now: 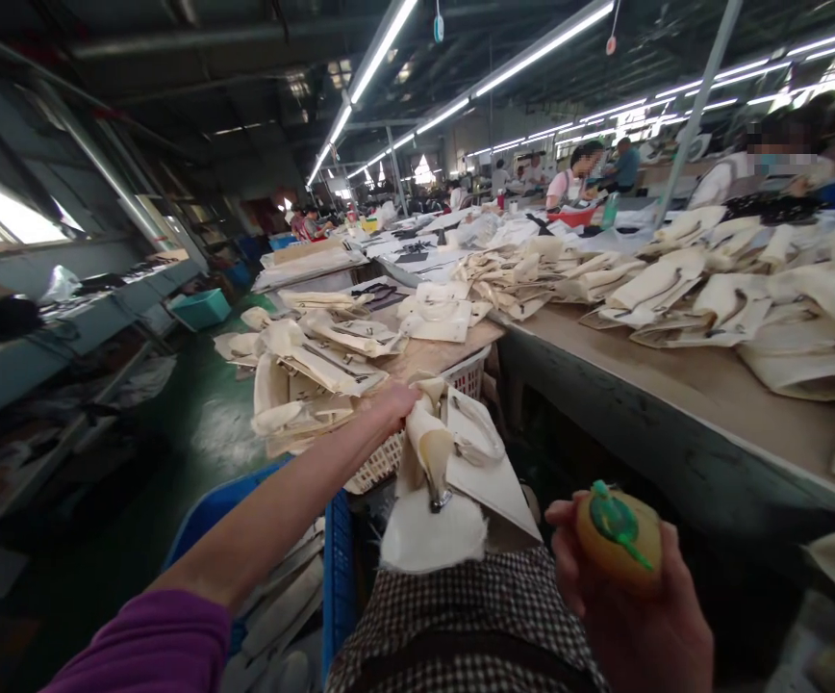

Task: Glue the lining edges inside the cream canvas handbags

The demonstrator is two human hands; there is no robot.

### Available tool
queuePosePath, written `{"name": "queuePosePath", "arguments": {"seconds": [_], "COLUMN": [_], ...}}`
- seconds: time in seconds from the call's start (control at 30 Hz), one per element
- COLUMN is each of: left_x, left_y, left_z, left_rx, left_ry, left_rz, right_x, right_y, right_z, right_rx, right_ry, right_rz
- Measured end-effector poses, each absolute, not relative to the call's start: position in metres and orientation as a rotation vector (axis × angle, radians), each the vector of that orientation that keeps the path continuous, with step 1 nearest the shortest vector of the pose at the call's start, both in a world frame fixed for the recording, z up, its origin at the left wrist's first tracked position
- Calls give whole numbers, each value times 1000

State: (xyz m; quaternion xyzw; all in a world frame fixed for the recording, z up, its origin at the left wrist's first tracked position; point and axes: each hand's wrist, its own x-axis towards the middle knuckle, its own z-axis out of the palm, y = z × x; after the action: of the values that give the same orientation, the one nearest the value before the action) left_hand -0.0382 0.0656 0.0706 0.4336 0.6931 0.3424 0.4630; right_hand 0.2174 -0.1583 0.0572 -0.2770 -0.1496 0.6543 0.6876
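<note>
The left grip [394, 400] is stretching forward at the end of a bare forearm coming out of a purple sleeve [150, 645], and it is clenching the upper end of a cream cloth piece [428, 457]. The cloth is starting right at the fingers and falling away below and to the right of them, over the rim of a white basket [378, 467]. It is looking pale and stiff, folding into a thick roll near the hand and spreading into a wider flap with a frayed lower edge. A small metal fitting [440, 500] is showing at its middle.

The right grip [638, 621] is sitting low and close to the camera, well apart from the left one. It is closing around a yellow rounded object [634, 558], which is carrying a green plastic part [611, 520] on top.

A blue crate [337, 577] is standing just beside the basket, and checked fabric [461, 616] is lying beneath the cloth's flap. Heaps of similar cream pieces [677, 279] are covering the long tabletop [677, 385] to the right, with other people working at its far end.
</note>
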Motion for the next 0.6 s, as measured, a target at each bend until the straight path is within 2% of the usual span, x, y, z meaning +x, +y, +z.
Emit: {"name": "queuePosePath", "arguments": {"seconds": [0.23, 0.6], "left_x": [-56, -39], "left_y": [45, 29], "left_z": [36, 17], "left_rx": [806, 588], "left_ry": [1632, 1510], "left_rz": [943, 1137], "right_x": [181, 154], "right_y": [-154, -100], "right_z": [34, 8], "right_rx": [-573, -540], "right_ry": [-265, -358], "right_rz": [1441, 1367]}}
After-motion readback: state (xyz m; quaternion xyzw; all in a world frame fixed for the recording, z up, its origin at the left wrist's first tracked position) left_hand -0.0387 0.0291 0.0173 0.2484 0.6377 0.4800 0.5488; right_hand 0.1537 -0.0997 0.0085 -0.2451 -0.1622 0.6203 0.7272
